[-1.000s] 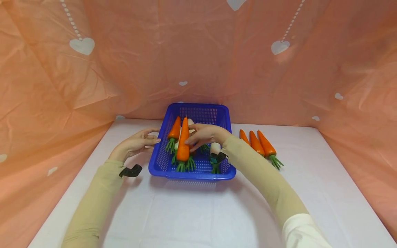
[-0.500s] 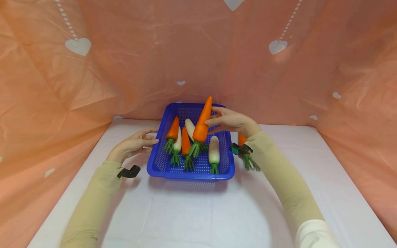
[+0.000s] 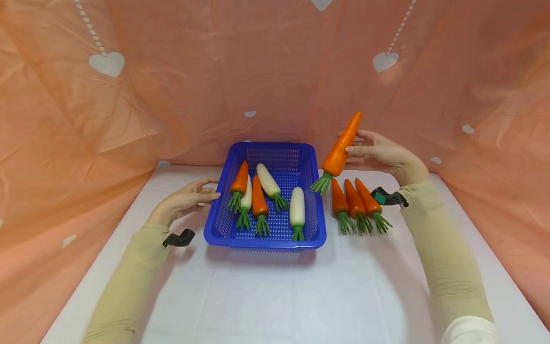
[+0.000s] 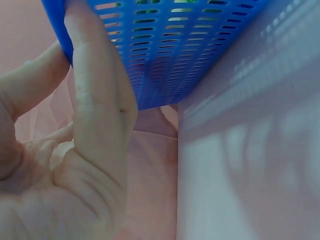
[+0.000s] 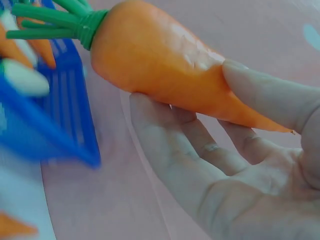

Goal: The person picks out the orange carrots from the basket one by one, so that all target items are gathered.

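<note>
An orange carrot [image 3: 342, 147] with green stems is held up by my right hand [image 3: 380, 150], right of the blue basket [image 3: 266, 243]. In the right wrist view, thumb and fingertips pinch the carrot [image 5: 150, 55] along its tapered side. My left hand [image 3: 185, 198] holds the basket's left rim. In the left wrist view, a finger lies along the outside of the perforated basket wall [image 4: 165, 55], the thumb near the rim. Inside the basket lie two carrots [image 3: 259, 198] and three white radishes [image 3: 297, 208], one partly hidden by a carrot.
Three carrots [image 3: 355, 199] lie side by side on the white table [image 3: 275, 296], just right of the basket, stems toward the front. An orange curtain [image 3: 275, 71] with white hearts hangs behind and along both sides.
My right hand has lifted the carrot out of the basket and carried it rightward and up, above the carrots on the table. The left hand stays at the basket rim.
</note>
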`<action>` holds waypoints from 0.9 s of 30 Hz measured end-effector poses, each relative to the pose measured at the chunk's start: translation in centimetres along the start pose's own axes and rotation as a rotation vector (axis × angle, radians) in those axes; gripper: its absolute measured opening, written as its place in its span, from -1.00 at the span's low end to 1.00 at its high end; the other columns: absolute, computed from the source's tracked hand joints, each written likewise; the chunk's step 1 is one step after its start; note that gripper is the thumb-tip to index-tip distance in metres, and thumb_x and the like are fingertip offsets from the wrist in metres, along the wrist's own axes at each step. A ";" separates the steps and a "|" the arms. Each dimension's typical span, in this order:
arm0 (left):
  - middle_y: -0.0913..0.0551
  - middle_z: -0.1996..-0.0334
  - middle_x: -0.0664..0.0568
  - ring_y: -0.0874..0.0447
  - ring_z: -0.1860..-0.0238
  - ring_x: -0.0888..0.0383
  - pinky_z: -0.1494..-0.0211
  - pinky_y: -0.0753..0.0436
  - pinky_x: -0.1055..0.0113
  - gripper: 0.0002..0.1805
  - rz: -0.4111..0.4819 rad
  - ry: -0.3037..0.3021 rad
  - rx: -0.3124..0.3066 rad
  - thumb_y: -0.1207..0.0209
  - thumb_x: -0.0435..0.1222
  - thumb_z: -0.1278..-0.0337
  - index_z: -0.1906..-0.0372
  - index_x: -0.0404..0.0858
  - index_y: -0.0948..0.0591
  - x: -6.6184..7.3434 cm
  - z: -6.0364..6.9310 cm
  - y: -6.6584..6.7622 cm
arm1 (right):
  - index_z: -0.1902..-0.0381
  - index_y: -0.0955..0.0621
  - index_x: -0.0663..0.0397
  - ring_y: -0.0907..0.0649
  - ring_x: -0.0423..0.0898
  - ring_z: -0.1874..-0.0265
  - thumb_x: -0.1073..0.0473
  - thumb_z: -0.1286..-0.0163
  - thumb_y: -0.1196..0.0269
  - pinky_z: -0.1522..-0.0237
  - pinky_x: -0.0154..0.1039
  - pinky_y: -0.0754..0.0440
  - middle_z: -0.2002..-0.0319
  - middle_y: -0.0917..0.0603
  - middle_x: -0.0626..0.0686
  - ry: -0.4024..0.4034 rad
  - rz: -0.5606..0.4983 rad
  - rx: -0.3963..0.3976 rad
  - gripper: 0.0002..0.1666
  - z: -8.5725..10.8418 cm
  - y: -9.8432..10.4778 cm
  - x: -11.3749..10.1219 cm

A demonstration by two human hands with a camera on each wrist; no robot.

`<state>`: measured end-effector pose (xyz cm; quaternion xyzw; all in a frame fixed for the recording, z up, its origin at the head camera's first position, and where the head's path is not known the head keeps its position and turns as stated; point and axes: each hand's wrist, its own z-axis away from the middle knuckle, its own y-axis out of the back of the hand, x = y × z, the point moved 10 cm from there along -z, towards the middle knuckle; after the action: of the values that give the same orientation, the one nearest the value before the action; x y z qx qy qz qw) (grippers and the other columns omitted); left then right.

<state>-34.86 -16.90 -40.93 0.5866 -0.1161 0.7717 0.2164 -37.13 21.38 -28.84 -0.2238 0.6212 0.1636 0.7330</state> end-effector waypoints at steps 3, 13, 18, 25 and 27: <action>-0.50 -0.04 -0.22 -0.65 0.13 0.01 -0.02 -0.59 0.05 -0.35 0.012 0.005 -0.001 -0.09 -0.36 -0.35 -0.43 -0.24 -0.10 0.0 0.0 -0.1 | -0.47 0.03 0.18 -0.59 0.06 -0.04 0.39 -0.44 -0.06 -0.15 0.12 -0.39 -0.21 -0.35 0.16 -0.005 0.023 0.063 -0.23 2.1 2.9 0.1; -0.48 -0.05 -0.24 -0.64 0.10 0.00 -0.04 -0.58 0.06 -0.31 -0.013 0.004 -0.004 -0.11 -0.34 -0.33 -0.45 -0.25 -0.07 0.2 0.1 0.0 | -0.51 0.23 0.15 -0.65 -0.09 0.08 0.31 -0.48 -0.03 0.07 -0.17 -0.62 0.01 -0.57 -0.13 -0.043 0.110 0.220 -0.12 8.3 10.8 2.5; -0.55 0.05 -0.16 -0.66 0.18 0.05 -0.02 -0.59 0.05 -0.31 -0.009 -0.011 -0.029 -0.08 -0.37 -0.35 -0.45 -0.30 -0.03 0.3 0.1 -0.1 | -0.48 0.27 0.19 -0.66 -0.14 0.12 0.25 -0.50 -0.03 0.08 -0.21 -0.62 0.07 -0.57 -0.18 -0.101 0.141 0.245 -0.12 9.9 13.6 4.5; -0.58 0.09 -0.13 -0.69 0.22 0.04 0.02 -0.61 0.06 -0.32 -0.005 -0.014 -0.043 -0.06 -0.37 -0.37 -0.45 -0.32 -0.01 0.2 0.0 -0.2 | -0.30 -0.13 0.08 -0.64 -0.17 0.14 0.23 -0.52 0.00 0.11 -0.28 -0.61 0.10 -0.57 -0.16 -0.152 0.192 0.222 -0.51 10.4 15.2 7.3; -0.57 0.05 -0.16 -0.68 0.18 0.02 -0.01 -0.59 0.04 -0.33 -0.002 -0.005 -0.036 -0.07 -0.36 -0.36 -0.44 -0.30 -0.03 0.1 0.0 -0.2 | -0.36 -0.10 0.13 -0.63 -0.19 0.14 0.21 -0.52 -0.01 0.11 -0.29 -0.60 0.12 -0.56 -0.19 -0.185 0.230 0.222 -0.44 10.2 15.3 8.2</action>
<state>-34.82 -16.72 -40.84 0.5847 -0.1302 0.7677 0.2275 -35.09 39.40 -37.53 -0.0531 0.5868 0.1965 0.7837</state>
